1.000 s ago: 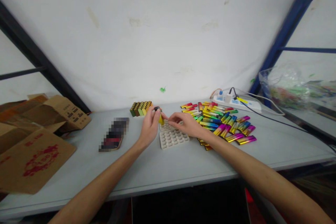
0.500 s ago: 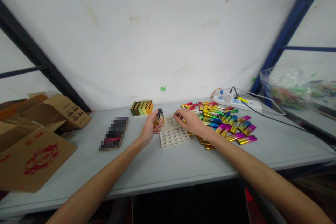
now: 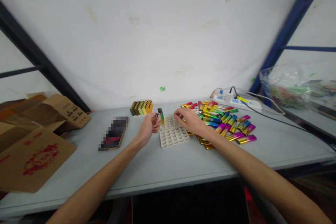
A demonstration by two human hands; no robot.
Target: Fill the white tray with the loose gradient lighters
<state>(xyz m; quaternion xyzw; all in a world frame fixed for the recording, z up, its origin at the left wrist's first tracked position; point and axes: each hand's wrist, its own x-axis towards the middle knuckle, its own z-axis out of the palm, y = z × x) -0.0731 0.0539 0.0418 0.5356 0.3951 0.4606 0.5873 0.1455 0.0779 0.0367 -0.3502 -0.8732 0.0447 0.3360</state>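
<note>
My left hand (image 3: 149, 128) is closed round a lighter (image 3: 155, 119) with a metal top, just left of the white trays. A green and yellow lighter (image 3: 161, 116) stands upright at the left end of the rear tray (image 3: 170, 121). In front lies a second white tray (image 3: 174, 138) with rows of round holes. My right hand (image 3: 187, 118) hovers at the right side of the rear tray, fingers bent together; whether anything is between the fingertips is too small to tell. Beside it spreads a pile of shiny multicoloured lighters (image 3: 232, 123).
Against the wall stands a block of upright lighters (image 3: 141, 107). A phone (image 3: 114, 133) lies to the left, past it open cardboard boxes (image 3: 49, 150). A power strip (image 3: 244, 103) with cables is behind the pile; a clear plastic bag (image 3: 286, 84) is at the far right.
My left hand has moved slightly left and away from the green and yellow lighter, which now stands free of the fingers. My right hand has hardly moved.
</note>
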